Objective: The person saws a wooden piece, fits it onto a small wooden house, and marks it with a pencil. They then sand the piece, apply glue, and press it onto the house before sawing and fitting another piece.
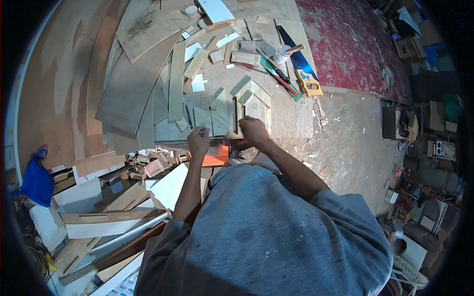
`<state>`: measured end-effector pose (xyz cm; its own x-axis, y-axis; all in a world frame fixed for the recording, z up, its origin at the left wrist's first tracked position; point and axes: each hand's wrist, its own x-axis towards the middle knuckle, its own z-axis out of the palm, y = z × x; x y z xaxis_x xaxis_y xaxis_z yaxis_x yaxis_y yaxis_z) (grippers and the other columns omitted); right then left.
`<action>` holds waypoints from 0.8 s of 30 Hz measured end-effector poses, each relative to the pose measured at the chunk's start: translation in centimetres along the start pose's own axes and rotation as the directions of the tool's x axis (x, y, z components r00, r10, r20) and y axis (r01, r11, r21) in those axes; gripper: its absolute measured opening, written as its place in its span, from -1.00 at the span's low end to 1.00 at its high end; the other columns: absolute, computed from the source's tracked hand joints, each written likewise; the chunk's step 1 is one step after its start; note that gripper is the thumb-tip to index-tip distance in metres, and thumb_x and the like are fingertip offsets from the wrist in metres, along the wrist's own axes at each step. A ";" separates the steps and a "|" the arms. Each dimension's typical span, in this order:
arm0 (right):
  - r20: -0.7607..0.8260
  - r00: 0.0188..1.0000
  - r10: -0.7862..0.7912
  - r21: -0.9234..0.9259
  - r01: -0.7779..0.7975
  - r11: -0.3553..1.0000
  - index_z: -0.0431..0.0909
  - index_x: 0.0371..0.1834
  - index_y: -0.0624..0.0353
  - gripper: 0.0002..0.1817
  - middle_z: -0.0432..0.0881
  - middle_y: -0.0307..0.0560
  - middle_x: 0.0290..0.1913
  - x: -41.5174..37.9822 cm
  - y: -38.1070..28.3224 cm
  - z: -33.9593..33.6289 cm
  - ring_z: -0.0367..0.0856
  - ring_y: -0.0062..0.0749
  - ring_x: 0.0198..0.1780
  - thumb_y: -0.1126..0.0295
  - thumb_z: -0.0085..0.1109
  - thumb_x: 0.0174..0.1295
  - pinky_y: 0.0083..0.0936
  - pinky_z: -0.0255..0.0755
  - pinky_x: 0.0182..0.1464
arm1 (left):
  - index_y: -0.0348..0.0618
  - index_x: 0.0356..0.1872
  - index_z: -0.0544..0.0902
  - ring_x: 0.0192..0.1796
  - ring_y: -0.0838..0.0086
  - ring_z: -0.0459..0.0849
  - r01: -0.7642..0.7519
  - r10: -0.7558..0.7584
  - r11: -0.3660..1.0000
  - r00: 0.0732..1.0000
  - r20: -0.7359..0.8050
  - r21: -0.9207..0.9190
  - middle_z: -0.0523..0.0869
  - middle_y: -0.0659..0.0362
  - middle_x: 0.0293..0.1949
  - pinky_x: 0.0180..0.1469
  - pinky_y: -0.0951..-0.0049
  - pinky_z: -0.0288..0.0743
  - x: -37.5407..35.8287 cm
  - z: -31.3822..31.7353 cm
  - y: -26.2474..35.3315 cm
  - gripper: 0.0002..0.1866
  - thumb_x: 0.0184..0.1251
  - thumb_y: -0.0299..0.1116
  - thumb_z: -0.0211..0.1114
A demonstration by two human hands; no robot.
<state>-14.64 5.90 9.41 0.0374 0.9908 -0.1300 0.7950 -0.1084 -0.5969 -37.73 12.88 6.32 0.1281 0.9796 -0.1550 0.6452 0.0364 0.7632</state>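
On the workbench (291, 121) lies a small house-shaped wooden piece (261, 109) with a peaked top. My right hand (254, 129) rests on its lower left part with the fingers curled; what they grip, if anything, is hidden. My left hand (198, 140) is at the bench's front edge, its fingers pinched together, and anything between them is too small to name. Just beyond it are thin wooden panels (201, 117), and a dark slim tool (188, 116) lies to their left. Another pale pointed panel (219, 111) is between the two hands.
A handsaw (308, 83) with a yellow handle, a white cup (281, 54) and a green-and-red tool (284, 81) lie at the back right. Boards (133, 89) cover the left side. Scrap wood (113, 217) is piled on the lower left floor. A blue bag (38, 180) hangs far left.
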 end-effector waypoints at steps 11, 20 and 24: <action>0.057 0.998 -0.007 0.003 0.007 1.000 0.66 -0.12 0.21 -0.76 0.68 0.14 -0.11 4.3 -4.4 3.9 0.69 0.07 -0.13 0.48 0.13 0.16 -0.11 0.60 -0.06 | -0.28 -0.26 0.71 -0.34 0.33 0.74 0.105 -0.098 0.993 0.990 -0.104 0.060 0.77 0.01 -0.38 -0.24 0.32 0.57 -5.8 -2.5 -6.2 -0.83 0.29 -0.36 0.35; 0.017 0.999 -0.031 -0.104 0.033 0.994 0.62 -0.13 0.20 -0.80 0.62 0.21 -0.12 10.6 -3.1 5.1 0.70 0.13 -0.15 0.47 0.06 0.24 -0.04 0.60 -0.14 | -0.35 -0.22 0.71 -0.34 0.35 0.75 0.218 -0.219 0.976 0.970 -0.105 -0.019 0.77 0.01 -0.37 -0.22 0.36 0.59 -8.7 -3.4 -5.9 -0.79 0.31 -0.36 0.36; -0.047 0.995 -0.093 -0.128 0.086 0.988 0.56 -0.11 0.17 -0.79 0.63 0.19 -0.15 9.9 -3.4 6.0 0.71 0.10 -0.19 0.52 0.04 0.19 -0.05 0.60 -0.18 | -0.31 -0.20 0.73 -0.32 0.33 0.76 0.222 -0.221 0.975 0.971 -0.096 -0.003 0.79 0.01 -0.35 -0.20 0.36 0.60 -8.6 -3.8 -7.2 -0.77 0.29 -0.32 0.40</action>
<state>-20.65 15.60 5.39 -0.0083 0.9993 -0.0365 0.8662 -0.0111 -0.4996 -46.34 4.95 4.48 -0.0904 0.9616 -0.2592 0.6549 0.2535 0.7119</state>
